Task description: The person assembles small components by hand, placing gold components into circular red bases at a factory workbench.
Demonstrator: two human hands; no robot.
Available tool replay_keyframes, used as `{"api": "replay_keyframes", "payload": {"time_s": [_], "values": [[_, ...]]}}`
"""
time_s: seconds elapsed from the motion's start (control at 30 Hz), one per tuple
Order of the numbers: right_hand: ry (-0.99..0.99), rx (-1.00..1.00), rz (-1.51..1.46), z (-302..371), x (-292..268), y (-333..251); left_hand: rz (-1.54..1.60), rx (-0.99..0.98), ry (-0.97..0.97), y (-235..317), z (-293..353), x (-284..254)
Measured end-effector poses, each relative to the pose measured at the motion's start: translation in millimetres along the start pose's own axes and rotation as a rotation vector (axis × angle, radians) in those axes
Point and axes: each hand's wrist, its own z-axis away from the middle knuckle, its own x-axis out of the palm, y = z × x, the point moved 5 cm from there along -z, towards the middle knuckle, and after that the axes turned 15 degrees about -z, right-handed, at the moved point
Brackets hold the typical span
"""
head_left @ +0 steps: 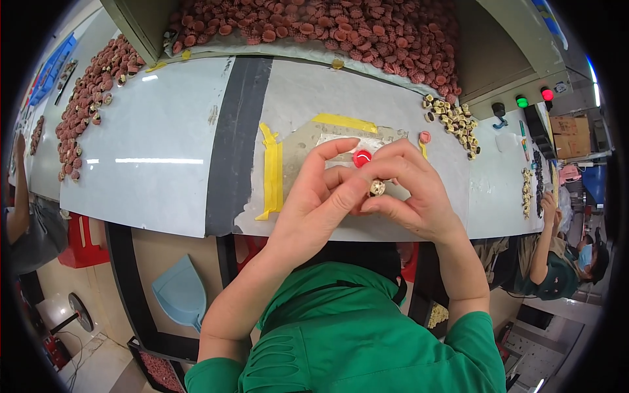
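Note:
In front of my chest, both hands meet over a grey plate (295, 152) taped to the table with yellow tape. Thumb and fingers of my right hand (419, 190) pinch a small round cream piece with dark spots (377, 188). My left hand (318, 203) is curled against it, thumb reaching across toward the piece; whatever lies under its fingers is hidden. Just beyond the fingers sits a glossy red round cap (362, 158) on the plate. A single pink cup-shaped piece (425, 136) lies to the right of it.
A large heap of pink ribbed cups (341, 29) fills the bin at the back. Cream-and-dark pieces (455, 121) are piled at the right, pink-and-cream ones (85, 98) at the far left. Green and red buttons (522, 101) sit on the frame. Co-workers (550, 262) sit on both sides.

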Motion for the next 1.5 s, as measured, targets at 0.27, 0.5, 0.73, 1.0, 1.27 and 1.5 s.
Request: {"api": "replay_keyframes", "payload": {"time_s": [0.27,0.5,0.73,1.0,1.27,1.5], "values": [[-0.041,-0.073,0.112,5.8,-5.9,8.2,-0.099,0.032,0.051,9.2,2.2,14.1],[0.012,0.101,-0.045,9.1,-10.0,-8.2,-0.126,0.009,-0.051,3.1,-1.6,11.7],[0.129,0.231,-0.46,28.1,-7.4,16.4,-0.115,0.017,-0.051,0.8,-1.7,16.5],[0.174,0.18,-0.577,37.3,-3.5,24.6,-0.205,0.01,-0.075,2.1,-3.5,21.5],[0.179,0.183,-0.435,49.6,-18.7,12.6,-0.239,-0.047,-0.057,0.2,-9.4,29.6],[0.199,0.158,-0.372,57.0,-26.8,15.4,-0.277,-0.048,-0.041,-0.4,-11.1,34.7]]}}
